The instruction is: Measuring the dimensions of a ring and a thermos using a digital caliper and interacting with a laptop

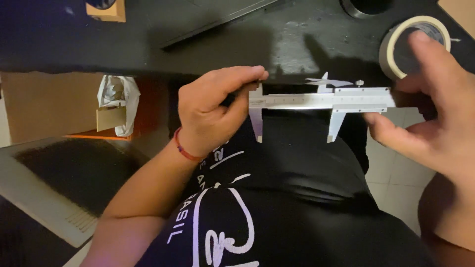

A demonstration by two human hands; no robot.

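The left hand (210,111) gripped the fixed-jaw end of a silver steel vernier caliper (316,101) held level before the black desk edge (148,49), the right hand (430,118) loosely fingering its slider end, jaws parted with nothing between them

There are two hands, the left hand (210,111) and the right hand (435,113). One metal caliper (316,101) sits between their fingers. One tape roll (413,44) lies behind the right fingers.

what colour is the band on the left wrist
Red: a thin red band circles the wrist just below the left hand. The head view shows it.
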